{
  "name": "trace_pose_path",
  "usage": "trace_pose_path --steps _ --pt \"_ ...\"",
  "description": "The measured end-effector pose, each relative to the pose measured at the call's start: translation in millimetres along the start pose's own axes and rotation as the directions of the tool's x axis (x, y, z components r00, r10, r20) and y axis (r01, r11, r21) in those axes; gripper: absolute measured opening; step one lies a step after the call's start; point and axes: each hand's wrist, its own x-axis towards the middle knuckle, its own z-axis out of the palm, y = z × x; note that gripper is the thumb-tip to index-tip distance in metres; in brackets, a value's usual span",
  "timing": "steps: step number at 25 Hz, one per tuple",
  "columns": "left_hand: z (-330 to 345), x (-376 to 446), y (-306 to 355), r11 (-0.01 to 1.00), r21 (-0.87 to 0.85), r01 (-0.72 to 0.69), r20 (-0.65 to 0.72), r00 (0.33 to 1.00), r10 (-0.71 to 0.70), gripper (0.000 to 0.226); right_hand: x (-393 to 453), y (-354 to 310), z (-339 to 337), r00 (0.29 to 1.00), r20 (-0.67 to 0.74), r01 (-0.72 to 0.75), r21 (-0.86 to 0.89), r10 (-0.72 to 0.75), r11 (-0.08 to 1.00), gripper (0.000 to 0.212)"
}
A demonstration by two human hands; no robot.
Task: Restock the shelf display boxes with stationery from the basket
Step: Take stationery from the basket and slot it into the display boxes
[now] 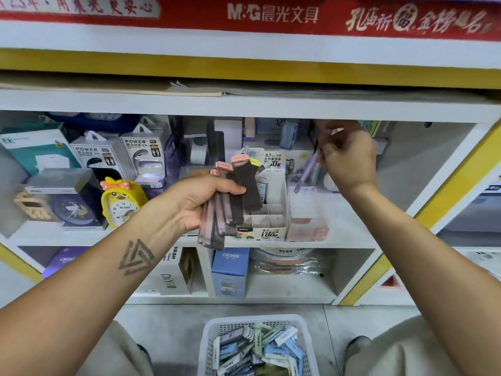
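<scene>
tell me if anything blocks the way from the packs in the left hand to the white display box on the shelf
Nothing visible does. The left hand holds the fanned dark packs directly in front of the white display box, whose front compartments look open. The right hand works off to the side with a purple pen.

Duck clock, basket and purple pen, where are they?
Duck clock (122, 206): head view, on its white dial.
Basket (210, 338): head view, on its left wall.
Purple pen (307, 172): head view, on its barrel.

Even, bright overhead light; soft shadows inside shelf (244, 104) recesses. Motion blur throughout, worst at upper banner (271, 14). Wide-angle bending at frame edges.
</scene>
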Motion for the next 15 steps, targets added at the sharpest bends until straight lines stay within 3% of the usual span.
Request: trace_pose_path --steps 3,7,15 --pt "8.8 5.7 -5.1 1.0 -0.006 -0.017 0.009 1.0 0.017 0.034 -6.2 12.6 -1.0 0.983 0.143 0.14 -0.201 -0.112 0.97 0.011" --pt "17.8 12.1 -10.0 1.0 -0.003 -0.017 0.017 1.0 0.017 0.034 -21.0 28.4 9.4 0.938 0.246 0.306 -0.259 -0.244 0.916 0.013" --pt "17.3 12.8 -12.4 1.0 0.015 -0.004 0.026 1.0 0.004 0.029 -20.7 32.6 24.7 0.909 0.32 0.365 -0.307 -0.266 0.879 0.011"
